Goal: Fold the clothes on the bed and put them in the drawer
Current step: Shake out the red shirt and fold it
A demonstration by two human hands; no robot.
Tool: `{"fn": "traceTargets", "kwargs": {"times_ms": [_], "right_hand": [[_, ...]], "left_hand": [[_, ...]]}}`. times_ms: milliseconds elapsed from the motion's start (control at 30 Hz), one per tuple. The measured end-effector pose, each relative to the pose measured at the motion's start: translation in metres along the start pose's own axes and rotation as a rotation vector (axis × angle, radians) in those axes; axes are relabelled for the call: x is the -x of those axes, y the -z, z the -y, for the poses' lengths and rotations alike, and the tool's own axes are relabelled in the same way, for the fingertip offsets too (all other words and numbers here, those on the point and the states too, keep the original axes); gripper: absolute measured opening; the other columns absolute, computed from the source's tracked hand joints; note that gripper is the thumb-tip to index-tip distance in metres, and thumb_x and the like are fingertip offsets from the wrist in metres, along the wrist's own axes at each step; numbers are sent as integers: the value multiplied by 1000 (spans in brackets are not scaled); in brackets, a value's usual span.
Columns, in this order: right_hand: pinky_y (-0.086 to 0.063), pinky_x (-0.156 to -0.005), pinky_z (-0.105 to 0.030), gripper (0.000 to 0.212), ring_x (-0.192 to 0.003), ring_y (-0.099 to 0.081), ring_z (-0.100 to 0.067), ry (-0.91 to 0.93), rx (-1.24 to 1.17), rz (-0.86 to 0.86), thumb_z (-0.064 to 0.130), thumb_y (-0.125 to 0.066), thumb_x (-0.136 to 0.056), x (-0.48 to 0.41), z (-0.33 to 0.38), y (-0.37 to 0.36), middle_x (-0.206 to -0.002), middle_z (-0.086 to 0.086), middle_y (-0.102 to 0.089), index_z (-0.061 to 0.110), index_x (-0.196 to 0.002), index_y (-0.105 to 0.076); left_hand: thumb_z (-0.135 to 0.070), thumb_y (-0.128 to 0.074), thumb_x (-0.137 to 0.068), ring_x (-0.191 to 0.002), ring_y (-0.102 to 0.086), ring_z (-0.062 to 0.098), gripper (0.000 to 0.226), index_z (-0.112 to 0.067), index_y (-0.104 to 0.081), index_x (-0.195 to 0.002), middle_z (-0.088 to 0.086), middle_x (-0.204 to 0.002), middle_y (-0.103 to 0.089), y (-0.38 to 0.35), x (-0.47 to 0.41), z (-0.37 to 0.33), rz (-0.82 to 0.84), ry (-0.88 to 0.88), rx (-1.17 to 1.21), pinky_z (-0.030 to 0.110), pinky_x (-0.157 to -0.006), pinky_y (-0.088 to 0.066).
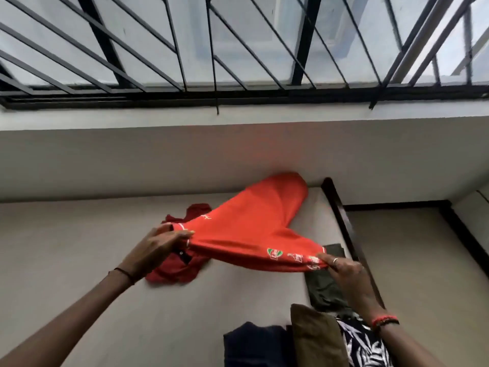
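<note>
An orange-red shirt with white trim and printed logos hangs stretched above the bed, its far end billowing toward the wall. My left hand grips its left edge and my right hand pinches the right edge by the logos. A darker red garment lies crumpled on the bed under my left hand. An olive-green folded garment lies beneath my right hand. At the bottom sit a navy piece, a brown piece and a black-and-white patterned piece.
The bed's dark wooden frame runs along the right side, with floor beyond it. A grey wall rises behind the bed under a barred window. No drawer is in view.
</note>
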State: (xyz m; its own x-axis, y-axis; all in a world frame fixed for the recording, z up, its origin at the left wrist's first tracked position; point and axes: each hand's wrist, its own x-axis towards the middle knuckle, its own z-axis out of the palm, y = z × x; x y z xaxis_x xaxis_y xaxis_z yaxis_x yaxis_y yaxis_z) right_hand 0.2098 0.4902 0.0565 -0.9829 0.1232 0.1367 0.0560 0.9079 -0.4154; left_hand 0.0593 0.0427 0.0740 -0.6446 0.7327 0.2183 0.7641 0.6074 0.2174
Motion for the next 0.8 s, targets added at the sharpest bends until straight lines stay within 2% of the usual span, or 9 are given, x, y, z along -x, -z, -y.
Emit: {"fn": "traceTargets", "kwargs": {"times_ms": [133,200,267,333,467,533,600,667,800], "right_hand": [[-48,-48,-20,31,-63,-70,-10,7,-98,275,38,-66,-67,78,-14,-111,-78,6,-74,30,-96,-74],[-49,-49,-15,33,-65,-69,-4,54,-105,412,37,-55,-68,109,-13,-149,-81,11,-74,35,-97,-71],[-44,-46,-10,37,-53,-64,1,79,-101,541,40,-44,-65,134,-7,-177,-68,15,-71,39,-99,-58],[-42,-52,-3,30,-55,-63,6,67,-99,493,38,-44,-70,152,-4,-188,-66,16,-70,38,-99,-49],[-34,-85,4,39,-87,-57,3,62,-91,500,21,-50,-76,160,-8,-206,-88,14,-69,37,-112,-49],[-37,-83,2,40,-91,-57,11,-3,-201,489,30,-51,-73,141,-10,-200,-95,29,-65,48,-109,-49],[-43,-78,-4,37,-85,-60,12,-33,-260,563,28,-61,-77,103,-1,-193,-94,32,-64,55,-101,-56],[-46,-73,-7,45,-76,-61,8,-56,-309,572,6,-66,-85,62,0,-190,-82,24,-67,50,-91,-64],[-43,-68,-7,5,-77,-55,-7,-108,-392,631,16,-60,-90,-19,20,-214,-81,6,-61,21,-91,-60]], "left_hand": [[-28,-23,-104,-110,-60,8,45,-16,-62,-121,-9,-120,-65,-111,113,7,109,84,54,27,-108,-25],[-24,-26,-102,-108,-60,1,40,-17,-62,-120,-12,-120,-65,-153,162,3,210,173,114,25,-110,-19],[-18,-39,-90,-105,-62,0,38,-22,-61,-120,-14,-118,-65,-189,207,-3,267,288,219,18,-112,-14],[-14,-43,-87,-101,-63,1,41,-27,-57,-123,-16,-117,-64,-214,231,-12,272,429,297,11,-110,-11],[-13,-57,-93,-102,-56,12,34,-32,-59,-121,-21,-110,-63,-247,264,-17,328,778,488,18,-95,-37],[-11,-64,-88,-100,-63,9,34,-37,-64,-110,-34,-101,-63,-256,273,-14,298,820,602,11,-87,-41],[-6,-66,-86,-102,-63,10,35,-34,-63,-106,-28,-104,-64,-260,275,-10,278,891,691,3,-86,-38],[-4,-65,-86,-103,-63,14,30,-26,-61,-108,-8,-106,-66,-263,269,-7,283,990,785,3,-84,-38],[-7,-65,-87,-97,-62,15,25,-27,-61,-102,0,-100,-68,-268,262,7,315,1064,878,14,-83,-42]]}}
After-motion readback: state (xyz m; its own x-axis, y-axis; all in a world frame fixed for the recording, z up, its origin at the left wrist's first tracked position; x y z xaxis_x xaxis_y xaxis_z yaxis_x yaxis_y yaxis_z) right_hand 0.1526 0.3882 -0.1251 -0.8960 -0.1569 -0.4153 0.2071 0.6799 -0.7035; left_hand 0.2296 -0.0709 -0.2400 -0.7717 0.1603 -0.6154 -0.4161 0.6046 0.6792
